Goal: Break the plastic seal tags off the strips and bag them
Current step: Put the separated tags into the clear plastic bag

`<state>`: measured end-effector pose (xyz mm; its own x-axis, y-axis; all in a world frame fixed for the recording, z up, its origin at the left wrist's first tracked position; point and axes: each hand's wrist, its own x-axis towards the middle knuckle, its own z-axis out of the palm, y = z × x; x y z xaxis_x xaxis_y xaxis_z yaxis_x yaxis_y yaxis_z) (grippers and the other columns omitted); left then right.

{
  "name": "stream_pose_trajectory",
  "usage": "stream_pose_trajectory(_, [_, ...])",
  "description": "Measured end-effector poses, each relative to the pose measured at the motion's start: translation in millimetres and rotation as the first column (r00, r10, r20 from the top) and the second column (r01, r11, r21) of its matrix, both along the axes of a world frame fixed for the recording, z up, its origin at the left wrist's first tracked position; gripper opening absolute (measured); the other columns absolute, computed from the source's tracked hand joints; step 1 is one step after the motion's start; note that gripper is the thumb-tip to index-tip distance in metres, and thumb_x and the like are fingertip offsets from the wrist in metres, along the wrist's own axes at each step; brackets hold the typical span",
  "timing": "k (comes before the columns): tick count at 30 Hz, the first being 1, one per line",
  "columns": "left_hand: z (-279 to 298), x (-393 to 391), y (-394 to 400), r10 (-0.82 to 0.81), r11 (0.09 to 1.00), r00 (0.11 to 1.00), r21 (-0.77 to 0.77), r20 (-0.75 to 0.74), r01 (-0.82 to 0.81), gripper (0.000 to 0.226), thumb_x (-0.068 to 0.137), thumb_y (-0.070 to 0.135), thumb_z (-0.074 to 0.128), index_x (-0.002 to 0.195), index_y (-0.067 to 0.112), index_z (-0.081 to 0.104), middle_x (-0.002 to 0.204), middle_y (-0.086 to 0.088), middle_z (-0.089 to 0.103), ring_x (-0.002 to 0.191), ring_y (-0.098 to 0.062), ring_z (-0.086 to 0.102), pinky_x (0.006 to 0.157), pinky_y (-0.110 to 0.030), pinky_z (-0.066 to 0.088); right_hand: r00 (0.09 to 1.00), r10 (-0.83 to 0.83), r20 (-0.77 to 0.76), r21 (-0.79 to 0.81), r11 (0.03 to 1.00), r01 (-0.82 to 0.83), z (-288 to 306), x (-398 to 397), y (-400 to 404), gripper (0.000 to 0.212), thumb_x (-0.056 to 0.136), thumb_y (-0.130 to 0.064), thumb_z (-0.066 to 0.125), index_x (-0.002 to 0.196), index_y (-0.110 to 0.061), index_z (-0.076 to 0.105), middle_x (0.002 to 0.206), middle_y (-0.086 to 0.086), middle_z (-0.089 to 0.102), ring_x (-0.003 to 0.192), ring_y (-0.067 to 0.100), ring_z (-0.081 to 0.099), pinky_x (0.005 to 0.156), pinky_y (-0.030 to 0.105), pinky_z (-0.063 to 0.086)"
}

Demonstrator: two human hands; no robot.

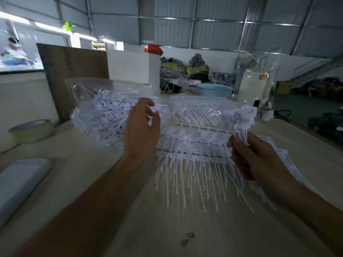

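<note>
A clear plastic bag (100, 108) stuffed with loose white seal tags lies at the centre left of the table. My left hand (142, 128) holds up its open edge, fingers curled round the plastic. My right hand (254, 154) grips a bunch of white tags (241, 117) by their thin tails, heads pointing up and toward the bag mouth. Beneath both hands lie stacked white strips (193, 145) of joined tags, tails fanning toward me. A second clear bag (196, 110) with tags lies just behind the strips.
A roll of tape (31, 130) sits at the left, a pale flat case (20, 184) at the near left. A wooden board (74, 71), a white box (133, 65), a blue basket (215, 89) and a white machine (254, 84) stand behind. The light wooden table (167, 229) extends toward me.
</note>
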<state>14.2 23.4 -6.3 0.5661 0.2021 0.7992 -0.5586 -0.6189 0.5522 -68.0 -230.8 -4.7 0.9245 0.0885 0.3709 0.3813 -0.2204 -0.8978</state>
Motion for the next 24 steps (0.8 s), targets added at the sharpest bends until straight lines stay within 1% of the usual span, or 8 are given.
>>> stream_pose_trajectory(2, [-5, 20, 39, 0.302, 0.95, 0.953, -0.085, 0.011, -0.3, 0.026, 0.09, 0.013, 0.06, 0.115, 0.012, 0.054, 0.107, -0.009, 0.059, 0.104, -0.028, 0.055, 0.084, -0.035, 0.044, 0.998, 0.063, 0.025, -0.084, 0.995, -0.061, 7, 7, 14, 0.024, 0.102, -0.031, 0.042, 0.096, -0.017, 0.061, 0.054, -0.01, 0.037, 0.043, 0.007, 0.027, 0.041, 0.019, 0.027])
stream_pose_trajectory(5, [-16, 42, 90, 0.606, 0.704, 0.754, -0.269, -0.255, -0.657, 0.05, 0.082, 0.023, 0.069, 0.126, 0.009, 0.049, 0.127, -0.02, 0.051, 0.122, -0.039, 0.046, 0.097, -0.044, 0.039, 0.969, 0.193, 0.154, -0.41, 0.905, -0.115, 22, 20, 60, 0.021, 0.106, -0.024, 0.04, 0.101, -0.017, 0.059, 0.057, -0.022, 0.051, 0.046, 0.0, 0.043, 0.048, 0.011, 0.031])
stream_pose_trajectory(9, [-36, 53, 116, 0.482, 0.629, 0.605, -0.231, -0.634, -0.743, 0.094, 0.083, 0.042, 0.074, 0.151, 0.001, 0.023, 0.15, -0.03, 0.03, 0.137, -0.047, 0.031, 0.107, -0.056, 0.033, 0.931, 0.257, 0.258, -0.466, 0.878, -0.113, 53, 54, 145, 0.018, 0.107, -0.021, 0.041, 0.102, -0.014, 0.057, 0.057, -0.012, 0.047, 0.042, 0.002, 0.041, 0.045, 0.014, 0.029])
stream_pose_trajectory(14, [-42, 56, 125, 0.414, 0.65, 0.678, -0.323, -0.608, -0.687, 0.033, 0.089, 0.018, 0.056, 0.12, 0.005, 0.057, 0.115, -0.021, 0.063, 0.11, -0.041, 0.058, 0.093, -0.046, 0.045, 0.892, 0.181, 0.415, -0.342, 0.939, -0.031, 72, 127, 259, 0.02, 0.107, -0.024, 0.039, 0.12, -0.014, 0.05, 0.074, 0.001, 0.056, 0.058, 0.014, 0.054, 0.054, 0.036, 0.042])
stream_pose_trajectory(18, [-31, 55, 124, 0.442, 0.519, 0.692, -0.466, -0.571, -0.716, 0.031, 0.1, 0.02, 0.041, 0.111, 0.004, 0.066, 0.114, -0.022, 0.066, 0.11, -0.04, 0.058, 0.092, -0.045, 0.044, 0.876, 0.09, 0.474, -0.34, 0.936, 0.087, 49, 186, 310, 0.033, 0.108, -0.026, 0.034, 0.139, -0.016, 0.039, 0.095, 0.02, 0.066, 0.08, 0.038, 0.064, 0.065, 0.046, 0.051])
stream_pose_trajectory(20, [-28, 53, 127, 0.409, 0.465, 0.72, -0.551, -0.561, -0.693, 0.032, 0.103, 0.022, 0.038, 0.11, 0.005, 0.064, 0.116, -0.023, 0.065, 0.11, -0.041, 0.058, 0.091, -0.044, 0.043, 0.844, 0.27, 0.463, -0.628, 0.772, 0.097, 27, 210, 311, 0.042, 0.104, -0.018, 0.04, 0.145, -0.016, 0.032, 0.112, 0.024, 0.065, 0.094, 0.042, 0.065, 0.075, 0.046, 0.051])
stream_pose_trajectory(22, [-29, 53, 131, 0.399, 0.408, 0.74, -0.618, -0.541, -0.672, 0.034, 0.104, 0.021, 0.035, 0.112, 0.003, 0.062, 0.118, -0.023, 0.063, 0.111, -0.04, 0.057, 0.089, -0.043, 0.041, 0.815, 0.447, 0.367, -0.892, 0.418, 0.173, 9, 231, 300, 0.054, 0.095, -0.011, 0.05, 0.147, -0.015, 0.032, 0.134, 0.019, 0.058, 0.11, 0.039, 0.062, 0.083, 0.044, 0.05])
stream_pose_trajectory(24, [-31, 54, 129, 0.405, 0.384, 0.756, -0.655, -0.514, -0.651, 0.034, 0.105, 0.021, 0.033, 0.11, 0.002, 0.06, 0.117, -0.024, 0.063, 0.108, -0.04, 0.057, 0.086, -0.042, 0.04, 0.821, 0.439, 0.364, -0.931, 0.21, 0.3, 2, 249, 290, 0.061, 0.091, -0.011, 0.054, 0.147, -0.017, 0.03, 0.136, 0.015, 0.056, 0.112, 0.036, 0.062, 0.08, 0.039, 0.045])
